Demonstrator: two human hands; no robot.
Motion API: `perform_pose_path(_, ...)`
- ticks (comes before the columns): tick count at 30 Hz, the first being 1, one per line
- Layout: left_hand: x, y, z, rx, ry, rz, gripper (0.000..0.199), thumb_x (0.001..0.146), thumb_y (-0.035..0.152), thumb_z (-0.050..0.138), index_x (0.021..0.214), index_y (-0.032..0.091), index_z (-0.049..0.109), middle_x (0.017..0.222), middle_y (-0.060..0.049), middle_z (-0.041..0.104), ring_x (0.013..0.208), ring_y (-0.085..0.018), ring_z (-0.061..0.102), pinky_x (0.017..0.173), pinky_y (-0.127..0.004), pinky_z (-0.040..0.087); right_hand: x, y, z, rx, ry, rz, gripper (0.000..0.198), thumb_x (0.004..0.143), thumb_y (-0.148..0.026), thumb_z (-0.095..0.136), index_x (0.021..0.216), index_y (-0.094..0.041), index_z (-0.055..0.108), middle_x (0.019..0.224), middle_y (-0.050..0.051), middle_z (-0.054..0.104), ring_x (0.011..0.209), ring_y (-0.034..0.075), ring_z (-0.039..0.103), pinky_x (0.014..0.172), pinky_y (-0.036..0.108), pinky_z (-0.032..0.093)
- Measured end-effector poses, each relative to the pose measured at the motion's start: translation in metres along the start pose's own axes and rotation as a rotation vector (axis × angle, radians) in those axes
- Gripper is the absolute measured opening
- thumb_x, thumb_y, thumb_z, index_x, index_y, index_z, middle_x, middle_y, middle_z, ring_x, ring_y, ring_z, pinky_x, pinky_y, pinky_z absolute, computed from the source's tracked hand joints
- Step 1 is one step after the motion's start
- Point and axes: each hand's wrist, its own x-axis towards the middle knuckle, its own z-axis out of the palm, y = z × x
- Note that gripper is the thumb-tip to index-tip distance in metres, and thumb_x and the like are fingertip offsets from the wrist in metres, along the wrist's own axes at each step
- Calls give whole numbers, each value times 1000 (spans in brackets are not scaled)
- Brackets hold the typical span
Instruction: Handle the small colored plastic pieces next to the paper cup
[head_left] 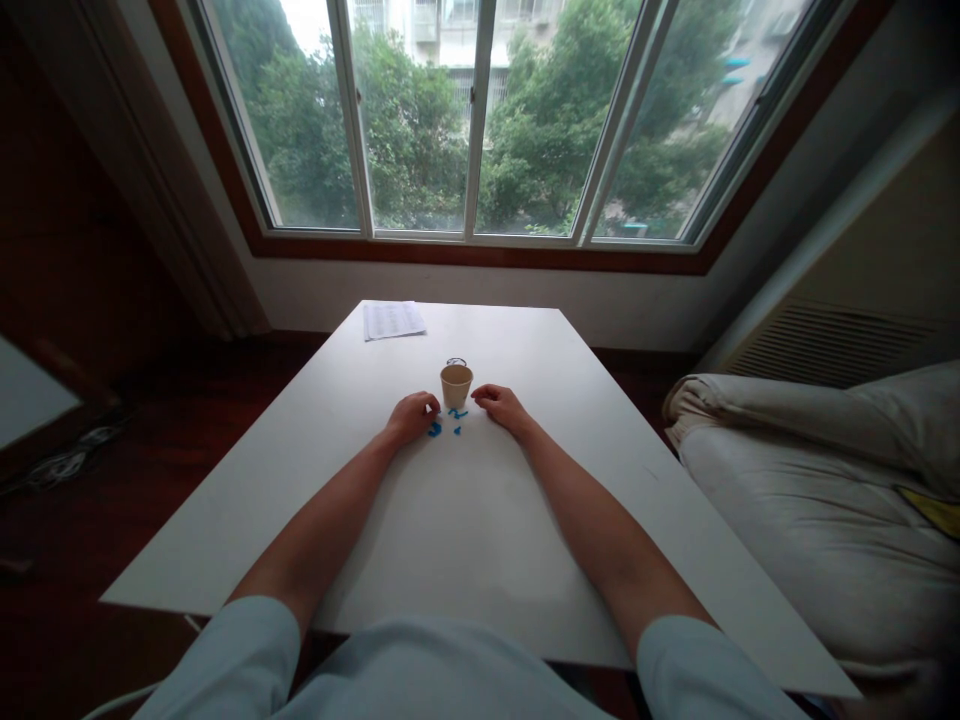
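Observation:
A tan paper cup (pixel 456 388) stands upright on the white table (pixel 450 520), its mouth facing up. To its left is my left hand (pixel 412 416), fingers curled with the tips drawn together; anything between them is too small to make out. My right hand (pixel 502 407) rests at the cup's other side, its fingers bent and closed near the rim; I cannot make out anything in them. Small blue pieces (pixel 456 413) lie at the foot of the cup. Another blue clump (pixel 434 430) sits just below my left fingertips, and a tiny blue bit (pixel 457 431) lies nearer to me.
Behind the cup is a small dark looped shape (pixel 456 361). Printed paper sheets (pixel 394 320) lie at the table's far left corner. A window (pixel 472 130) is beyond the table. At the right stands a padded seat (pixel 780 500) with folded bedding.

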Motion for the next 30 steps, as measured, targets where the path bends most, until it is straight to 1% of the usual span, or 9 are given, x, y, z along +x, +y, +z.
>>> perform_pose_path(5, 0, 1, -2, 69, 21, -12, 14, 83, 12, 60, 87, 20, 70, 86, -3, 65, 80, -15, 58, 77, -28, 46, 1, 6, 0, 52, 1, 22, 38, 72, -40, 63, 100, -14, 71, 82, 3, 67, 62, 9, 45, 57, 23, 35)
perform_pose_path(10, 1, -4, 0, 95, 56, -78, 11, 83, 16, 61, 87, 21, 70, 91, -4, 66, 87, -18, 57, 79, -29, 44, 2, 8, 1, 97, 33, 32, 37, 71, -37, 63, 100, -16, 72, 90, 4, 70, 69, 10, 53, 61, 23, 41)
perform_pose_path(16, 1, -8, 2, 141, 69, -119, 8, 80, 18, 63, 84, 21, 70, 93, -5, 65, 92, -19, 56, 81, -30, 43, 3, 7, 0, 141, 51, 13, 32, 70, -34, 65, 96, -17, 72, 87, 5, 71, 72, 13, 58, 63, 24, 45)
perform_pose_path(19, 0, -8, 1, 156, 65, -118, 10, 81, 20, 62, 86, 21, 71, 93, -5, 65, 93, -19, 56, 82, -31, 44, 3, 5, 0, 148, 56, 10, 31, 70, -34, 66, 95, -17, 72, 83, 4, 71, 70, 13, 59, 63, 24, 45)
perform_pose_path(24, 2, -10, 2, 139, 57, -86, 16, 80, 17, 60, 88, 22, 72, 92, -4, 65, 89, -18, 55, 80, -30, 44, 3, 6, 0, 153, 68, 6, 30, 69, -35, 67, 93, -17, 72, 81, 4, 71, 70, 13, 60, 62, 25, 45)
perform_pose_path(30, 2, -12, -4, 84, -10, -39, 20, 77, 22, 64, 95, 22, 74, 91, -3, 64, 84, -17, 57, 76, -29, 45, 2, 4, 1, 175, 83, 23, 30, 69, -35, 66, 93, -17, 72, 80, 4, 71, 67, 11, 57, 60, 24, 42)
